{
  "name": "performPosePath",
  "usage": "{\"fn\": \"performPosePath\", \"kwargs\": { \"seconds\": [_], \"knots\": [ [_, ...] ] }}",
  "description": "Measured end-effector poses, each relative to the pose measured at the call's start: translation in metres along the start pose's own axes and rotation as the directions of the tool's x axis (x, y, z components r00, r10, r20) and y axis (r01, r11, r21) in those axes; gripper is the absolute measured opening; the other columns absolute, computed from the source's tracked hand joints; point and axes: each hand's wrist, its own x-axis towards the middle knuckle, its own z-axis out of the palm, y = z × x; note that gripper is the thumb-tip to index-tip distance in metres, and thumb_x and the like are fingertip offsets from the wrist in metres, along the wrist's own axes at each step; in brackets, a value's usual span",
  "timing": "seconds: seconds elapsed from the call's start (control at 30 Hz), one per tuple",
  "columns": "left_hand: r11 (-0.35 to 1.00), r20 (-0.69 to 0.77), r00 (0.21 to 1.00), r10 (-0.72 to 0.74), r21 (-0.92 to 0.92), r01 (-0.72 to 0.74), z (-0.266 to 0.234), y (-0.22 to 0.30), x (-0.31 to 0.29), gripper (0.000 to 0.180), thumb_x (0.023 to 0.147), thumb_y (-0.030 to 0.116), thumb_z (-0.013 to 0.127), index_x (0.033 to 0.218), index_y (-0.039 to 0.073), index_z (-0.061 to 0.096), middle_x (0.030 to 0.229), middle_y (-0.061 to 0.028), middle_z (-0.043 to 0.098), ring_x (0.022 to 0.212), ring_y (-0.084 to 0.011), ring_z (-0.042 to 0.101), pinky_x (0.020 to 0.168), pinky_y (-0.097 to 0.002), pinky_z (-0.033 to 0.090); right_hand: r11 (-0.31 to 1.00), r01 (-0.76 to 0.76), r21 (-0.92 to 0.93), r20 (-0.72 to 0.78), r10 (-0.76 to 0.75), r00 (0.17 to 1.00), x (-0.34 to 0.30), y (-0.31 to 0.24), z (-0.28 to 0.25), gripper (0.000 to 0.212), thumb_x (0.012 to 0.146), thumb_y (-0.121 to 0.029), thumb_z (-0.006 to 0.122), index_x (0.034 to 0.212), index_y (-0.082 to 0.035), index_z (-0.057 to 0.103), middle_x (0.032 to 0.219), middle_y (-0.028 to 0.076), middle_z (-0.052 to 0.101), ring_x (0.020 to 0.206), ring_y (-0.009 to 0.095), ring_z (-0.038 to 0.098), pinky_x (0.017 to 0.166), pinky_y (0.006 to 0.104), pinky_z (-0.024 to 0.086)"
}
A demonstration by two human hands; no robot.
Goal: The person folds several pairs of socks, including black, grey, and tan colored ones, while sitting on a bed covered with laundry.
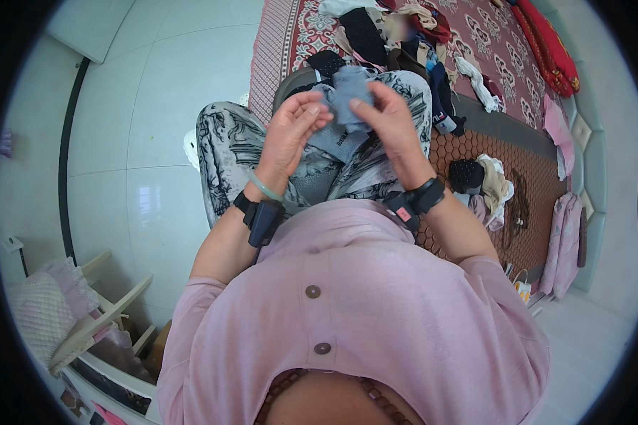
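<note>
Over my lap my right hand (392, 119) pinches a blue-grey sock (353, 92) between thumb and fingers; the cloth is bunched and slightly blurred. Just left of it is my left hand (289, 131), its fingers curled together close to the cloth. Whatever those fingertips hold, if anything, I cannot make out. Beneath the hands a light grey cloth with dark print (339, 144) lies between my legs, in black-and-white patterned trousers (230, 145). A dark rounded edge, perhaps of a container (296, 85), shows partly behind my left hand.
A heap of mixed clothes and socks (365, 35) covers the bed's red patterned cover (485, 39) ahead. White socks (478, 83) lie right of it. On the brown mat (446, 152) rests a smaller pile with a dark dotted piece (466, 175). A pale wooden chair (103, 319) stands lower left.
</note>
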Motion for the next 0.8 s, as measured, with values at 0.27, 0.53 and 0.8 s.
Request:
{"fn": "performPosePath", "kwargs": {
  "seconds": [0.27,0.53,0.8],
  "knots": [
    [0.531,0.234,0.972,0.002,0.824,-0.199,0.029,-0.020,-0.010,0.029,0.083,0.017,0.075,0.101,0.003,0.056,0.084,-0.0034,0.057,0.070,-0.0119,0.056,0.063,-0.0272,0.048,0.982,0.031,0.186,-0.250,0.017,0.968,-0.046,-0.003,-0.062,0.021,0.092,-0.007,0.062,0.112,-0.001,0.059,0.101,0.002,0.065,0.088,0.007,0.060,0.077,0.0222,0.048],
    [0.291,0.255,0.956,0.148,0.912,-0.289,0.030,-0.035,-0.006,0.019,0.088,0.012,0.065,0.102,0.003,0.056,0.087,-0.0046,0.058,0.077,-0.0133,0.058,0.069,-0.0271,0.046,0.981,0.179,0.071,-0.325,-0.147,0.934,-0.047,0.016,-0.039,0.037,0.090,-0.004,0.064,0.125,0.001,0.052,0.111,0.007,0.061,0.097,0.009,0.057,0.084,0.0216,0.046],
    [1.000,0.020,1.000,0.012,0.001,-0.012,0.048,0.000,-0.022,0.011,0.096,0.007,0.058,0.106,0.005,0.054,0.094,-0.0013,0.062,0.084,-0.0081,0.061,0.075,-0.0219,0.050,0.871,0.328,-0.364,-0.170,-0.409,0.897,-0.020,0.025,-0.012,0.047,0.084,0.000,0.064,0.128,-0.008,0.053,0.117,0.012,0.061,0.111,0.025,0.060,0.095,0.0318,0.046]
  ]
}}
